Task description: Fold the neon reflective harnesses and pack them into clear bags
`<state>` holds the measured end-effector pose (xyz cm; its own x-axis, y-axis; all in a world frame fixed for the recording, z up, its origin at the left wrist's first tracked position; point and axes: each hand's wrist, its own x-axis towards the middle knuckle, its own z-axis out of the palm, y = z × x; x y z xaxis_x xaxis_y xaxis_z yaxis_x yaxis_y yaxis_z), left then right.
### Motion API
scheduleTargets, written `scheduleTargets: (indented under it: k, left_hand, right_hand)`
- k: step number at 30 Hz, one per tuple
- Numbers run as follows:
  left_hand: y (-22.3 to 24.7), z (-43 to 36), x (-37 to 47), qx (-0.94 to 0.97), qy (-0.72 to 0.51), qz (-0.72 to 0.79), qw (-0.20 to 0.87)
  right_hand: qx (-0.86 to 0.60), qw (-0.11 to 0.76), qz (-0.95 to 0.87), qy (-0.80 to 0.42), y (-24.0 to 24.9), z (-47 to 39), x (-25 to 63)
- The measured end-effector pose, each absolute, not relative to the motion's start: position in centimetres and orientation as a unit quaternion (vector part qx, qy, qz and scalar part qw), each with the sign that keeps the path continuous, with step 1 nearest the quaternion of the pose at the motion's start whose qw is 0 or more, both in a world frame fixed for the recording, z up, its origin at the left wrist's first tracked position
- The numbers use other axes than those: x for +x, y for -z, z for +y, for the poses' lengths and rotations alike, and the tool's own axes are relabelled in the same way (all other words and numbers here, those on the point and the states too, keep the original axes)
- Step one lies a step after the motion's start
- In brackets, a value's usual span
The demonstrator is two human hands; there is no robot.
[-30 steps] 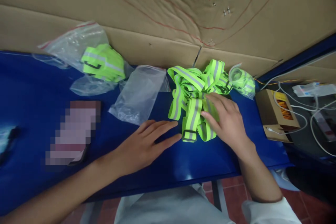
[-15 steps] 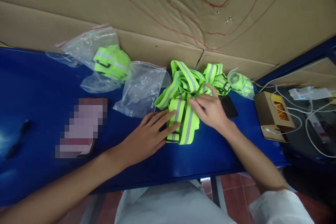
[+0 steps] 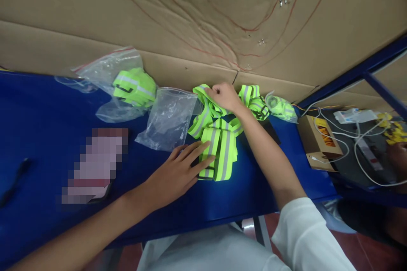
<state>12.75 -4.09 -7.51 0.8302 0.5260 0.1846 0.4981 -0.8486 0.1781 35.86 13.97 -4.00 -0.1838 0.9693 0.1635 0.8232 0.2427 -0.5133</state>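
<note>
My left hand (image 3: 178, 171) lies with its fingers stretched out, the tips resting on the left edge of a folded neon-yellow reflective strap (image 3: 225, 156). A black buckle (image 3: 207, 172) sits at the near end of these folds. Farther back, my right hand (image 3: 225, 96) is closed on the loose, looped part of the strap (image 3: 203, 112); its fingertips are partly hidden. Just right of that hand lies another bunch of reflective strap (image 3: 251, 95) with black buckles.
Left of the straps are an empty zip bag (image 3: 171, 116) and a bag with a coiled strap (image 3: 135, 87). A phone (image 3: 98, 161) lies nearer. Rightward are another bagged strap (image 3: 281, 108), a cardboard box (image 3: 318, 142) and white cables (image 3: 352, 135). A cardboard wall (image 3: 178, 67) backs the blue table (image 3: 133, 216).
My right hand has moved away from me and leftward, from beside the folded strap to the looped pile, and its fingers have closed. My left hand keeps its place on the folds.
</note>
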Motion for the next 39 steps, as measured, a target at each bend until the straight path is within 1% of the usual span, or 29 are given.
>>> scheduleTargets:
  k: [2, 5, 8, 10, 13, 16, 20, 25, 29, 33, 35, 37, 39]
  left_hand:
    - [7.5, -4.1, 12.7, 0.956, -0.109, 0.267, 0.06]
    - [7.5, -4.1, 12.8, 0.956, -0.108, 0.265, 0.062]
    - [7.5, -4.1, 12.9, 0.956, -0.111, 0.263, 0.067]
    - [7.5, -4.1, 13.0, 0.956, -0.11, 0.263, 0.068]
    - [7.5, -4.1, 13.1, 0.956, -0.11, 0.265, 0.066]
    - [7.7, -4.0, 13.1, 0.957, -0.109, 0.262, 0.063]
    - [7.9, -3.9, 13.0, 0.957, -0.108, 0.261, 0.061]
    - [7.7, -3.9, 12.9, 0.958, -0.106, 0.259, 0.059]
    - [7.4, -4.0, 12.8, 0.958, -0.117, 0.255, 0.055]
    - [7.3, -4.0, 12.9, 0.954, -0.141, 0.26, 0.052]
    - [7.3, -4.0, 12.8, 0.949, -0.16, 0.266, 0.055]
    - [7.4, -4.0, 12.7, 0.936, -0.19, 0.287, 0.072]
    - [7.5, -4.0, 12.5, 0.906, -0.239, 0.331, 0.112]
  right_hand:
    - [-0.603, 0.235, -0.747, -0.154, 4.2, 14.0, 35.5]
    - [-0.62, 0.27, -0.721, -0.151, 4.7, 13.9, 35.8]
    - [-0.622, 0.29, -0.706, -0.175, 4.6, 14.1, 36.8]
    - [-0.625, 0.282, -0.702, -0.192, 4.4, 14.2, 37.2]
    - [-0.619, 0.243, -0.719, -0.203, 4.2, 14.1, 36.9]
    - [-0.612, 0.214, -0.742, -0.171, 4.9, 13.8, 35.6]
    - [-0.63, 0.228, -0.733, -0.115, 6.4, 13.6, 34.4]
    - [-0.622, 0.241, -0.735, -0.118, 6.2, 12.7, 35.5]
    - [-0.572, 0.25, -0.773, -0.111, 5.6, 9.4, 37.2]
    - [-0.481, 0.353, -0.799, -0.072, 5.4, 3.6, 39.2]
    - [-0.47, 0.378, -0.796, -0.055, 5.3, 0.4, 40.3]
    - [-0.466, 0.367, -0.803, -0.057, 5.4, -2.3, 41.3]
    - [-0.435, 0.322, -0.836, -0.09, 5.7, -4.3, 42.1]
